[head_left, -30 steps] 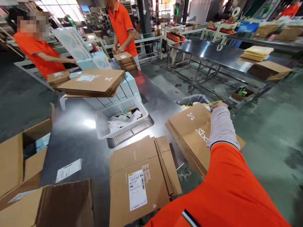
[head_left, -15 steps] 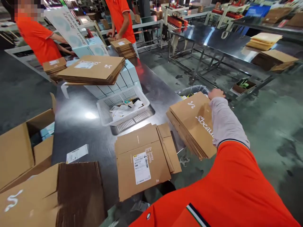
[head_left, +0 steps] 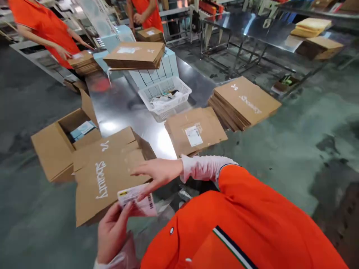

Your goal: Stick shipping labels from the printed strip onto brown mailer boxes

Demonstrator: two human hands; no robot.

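My left hand [head_left: 112,231] is low in the view, closed on a white label with a barcode [head_left: 137,198]. My right hand [head_left: 157,175] reaches left across my body, fingers stretched out, touching the same label and the edge of a brown cardboard box printed "Sbeauty" [head_left: 103,175] that lies at the near end of the steel table [head_left: 123,108]. A flat box with a shipping label [head_left: 195,130] lies further along. A stack of flattened "Sbeauty" boxes [head_left: 244,102] overhangs the table's right edge.
A white plastic basket [head_left: 165,95] with papers sits mid-table, pale blue boxes and another flat-box stack [head_left: 137,56] behind it. An open carton [head_left: 60,140] stands at the left. Two people in orange shirts [head_left: 47,26] work at the far end. More steel tables stand at the right.
My right hand left the flat-box stack at the right and swung across to the label and the near box. My left hand came into view holding the label. My view turned left and down.
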